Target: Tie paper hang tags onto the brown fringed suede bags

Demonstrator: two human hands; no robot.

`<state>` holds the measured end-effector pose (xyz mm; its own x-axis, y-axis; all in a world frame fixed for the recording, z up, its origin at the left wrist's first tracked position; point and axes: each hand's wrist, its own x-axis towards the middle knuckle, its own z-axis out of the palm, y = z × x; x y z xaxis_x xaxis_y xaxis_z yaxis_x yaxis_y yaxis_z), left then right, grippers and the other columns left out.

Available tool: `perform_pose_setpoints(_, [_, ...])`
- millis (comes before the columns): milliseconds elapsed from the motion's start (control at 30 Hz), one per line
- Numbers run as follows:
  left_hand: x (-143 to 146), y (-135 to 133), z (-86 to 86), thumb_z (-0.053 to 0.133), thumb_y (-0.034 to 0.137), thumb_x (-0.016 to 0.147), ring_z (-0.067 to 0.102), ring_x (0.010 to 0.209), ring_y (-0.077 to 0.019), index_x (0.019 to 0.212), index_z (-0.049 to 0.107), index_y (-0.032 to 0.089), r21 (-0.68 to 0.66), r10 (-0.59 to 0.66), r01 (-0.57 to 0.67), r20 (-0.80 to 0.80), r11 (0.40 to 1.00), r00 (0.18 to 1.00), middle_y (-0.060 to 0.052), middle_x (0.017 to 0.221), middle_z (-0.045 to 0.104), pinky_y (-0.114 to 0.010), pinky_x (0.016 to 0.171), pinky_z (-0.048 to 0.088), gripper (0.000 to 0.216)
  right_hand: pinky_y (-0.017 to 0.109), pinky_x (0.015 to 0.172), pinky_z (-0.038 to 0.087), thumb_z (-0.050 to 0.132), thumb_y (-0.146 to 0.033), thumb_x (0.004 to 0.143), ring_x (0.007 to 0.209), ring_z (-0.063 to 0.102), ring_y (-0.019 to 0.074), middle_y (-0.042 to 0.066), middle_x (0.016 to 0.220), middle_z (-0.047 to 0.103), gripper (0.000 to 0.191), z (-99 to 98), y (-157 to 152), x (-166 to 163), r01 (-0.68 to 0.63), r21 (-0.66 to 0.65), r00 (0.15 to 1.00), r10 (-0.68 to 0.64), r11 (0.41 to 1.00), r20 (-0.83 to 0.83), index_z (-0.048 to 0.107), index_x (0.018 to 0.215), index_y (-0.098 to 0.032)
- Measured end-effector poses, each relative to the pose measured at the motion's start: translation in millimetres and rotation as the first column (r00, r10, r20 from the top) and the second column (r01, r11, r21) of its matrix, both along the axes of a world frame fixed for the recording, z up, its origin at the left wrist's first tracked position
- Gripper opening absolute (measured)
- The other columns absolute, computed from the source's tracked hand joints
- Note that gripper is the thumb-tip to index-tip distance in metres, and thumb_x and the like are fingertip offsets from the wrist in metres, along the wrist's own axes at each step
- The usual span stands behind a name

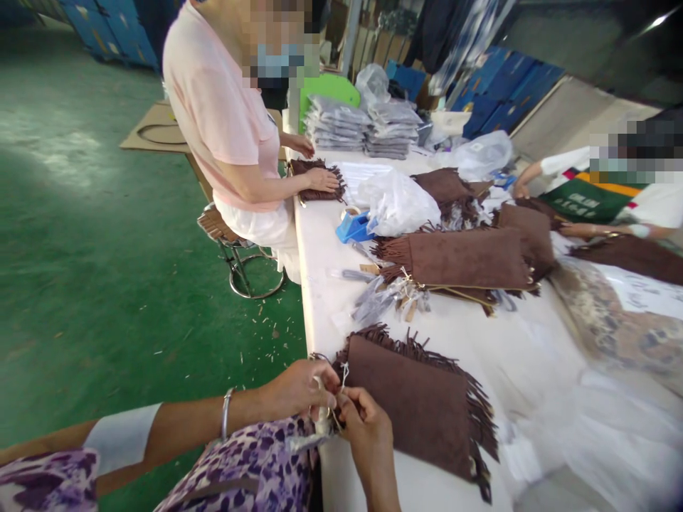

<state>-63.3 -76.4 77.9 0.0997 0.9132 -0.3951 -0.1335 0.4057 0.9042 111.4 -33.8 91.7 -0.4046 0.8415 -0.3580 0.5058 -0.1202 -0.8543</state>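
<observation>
A brown suede-like fringed bag (408,402) lies flat on the near end of the white table, its fringe along the far and right edges. At its left corner, a thin white string (344,371) loops up near the metal fittings. My left hand (306,387) is closed there, thumb and fingers pinched around the string. Just right of it, my right hand (368,427) pinches the string between thumb and forefinger. Below my fingers hangs a small crumpled pale, plastic-like piece (312,442), partly hidden. The exact knot or loop between the fingertips is too small to make out.
Further up the white table (325,284) lie more brown fringed bags (464,257), bunched tags (392,299), a blue tape dispenser (355,226) and a clear plastic bag (400,203). A co-worker in pink (224,114) handles a bag at left; another (602,192) works at right.
</observation>
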Motion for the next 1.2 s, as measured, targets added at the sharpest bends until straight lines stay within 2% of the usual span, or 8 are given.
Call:
perform_pose_setpoints(100, [8.2,-1.1,-5.6,0.063,0.026,0.071,0.056,0.046,-0.0116,0.090,0.062,0.015,-0.022,-0.019,0.018,-0.091,1.000,0.996,0.003,0.059,0.060,-0.018,0.041,0.040,0.021,0.022,0.057,0.039,0.054,-0.047,0.083,0.063,0.052,0.0140,0.000,0.068,0.062,0.033,0.3,0.5,1.6,0.022,-0.047,0.999,-0.025,0.999,-0.046,0.069,0.085,-0.017])
perform_pose_setpoints(233, [12.3,3.9,-12.0,0.059,0.024,0.072,0.056,0.049,-0.0116,0.075,0.064,0.014,0.051,0.038,-0.028,-0.202,0.998,0.979,0.001,0.056,0.059,-0.018,0.044,0.039,0.012,0.022,0.056,0.039,0.053,-0.048,0.084,0.061,0.050,0.0137,0.000,0.066,0.060,0.036,-3.3,-0.2,3.1,0.030,-0.029,0.999,-0.031,0.999,-0.041,0.070,0.092,-0.017])
perform_pose_setpoints(400, [11.4,5.0,-13.0,0.056,0.025,0.074,0.055,0.047,-0.0121,0.077,0.064,0.014,0.045,0.022,-0.013,-0.196,0.999,0.980,0.002,0.054,0.058,-0.019,0.045,0.040,0.014,0.023,0.060,0.041,0.049,-0.048,0.085,0.066,0.056,0.0161,0.002,0.073,0.065,0.038,-7.4,-2.8,3.1,0.037,0.005,0.999,-0.037,0.999,0.005,0.071,0.099,-0.020])
perform_pose_setpoints(767, [10.7,3.0,-12.8,0.060,0.025,0.072,0.054,0.047,-0.0118,0.075,0.064,0.014,0.035,0.043,-0.038,-0.151,0.999,0.988,0.002,0.053,0.058,-0.019,0.044,0.039,0.012,0.026,0.069,0.042,0.047,-0.042,0.088,0.074,0.059,0.0178,0.003,0.083,0.068,0.029,-3.3,-5.9,1.4,-0.033,0.155,0.994,0.017,0.987,0.107,0.068,0.091,-0.021])
perform_pose_setpoints(967, [9.6,3.7,-18.5,0.063,0.027,0.070,0.053,0.047,-0.0112,0.074,0.063,0.014,-0.002,0.067,-0.068,-0.094,0.998,0.993,0.002,0.055,0.059,-0.019,0.046,0.041,0.013,0.026,0.071,0.042,0.046,-0.042,0.089,0.076,0.061,0.0181,0.003,0.086,0.069,0.029,-4.3,-6.6,2.1,-0.044,0.150,0.994,0.027,0.988,0.109,0.066,0.091,-0.021])
perform_pose_setpoints(1067, [8.8,3.9,-17.3,0.062,0.026,0.071,0.054,0.047,-0.0117,0.075,0.063,0.014,0.012,0.057,-0.056,-0.122,0.998,0.991,0.002,0.055,0.058,-0.019,0.045,0.040,0.012,0.026,0.069,0.042,0.046,-0.041,0.089,0.075,0.061,0.0181,0.002,0.085,0.069,0.029,-2.6,-6.1,2.1,-0.057,0.141,0.992,0.041,0.988,0.117,0.067,0.092,-0.021])
perform_pose_setpoints(1200, [7.0,3.6,-8.8,0.057,0.023,0.075,0.056,0.049,-0.0113,0.076,0.064,0.015,0.101,0.006,0.020,-0.257,0.995,0.967,0.003,0.056,0.059,-0.018,0.047,0.039,0.011,0.026,0.068,0.040,0.045,-0.039,0.090,0.074,0.062,0.0182,0.002,0.083,0.069,0.028,-0.9,-6.4,2.0,-0.093,0.180,0.983,0.062,0.979,0.173,0.067,0.089,-0.023])
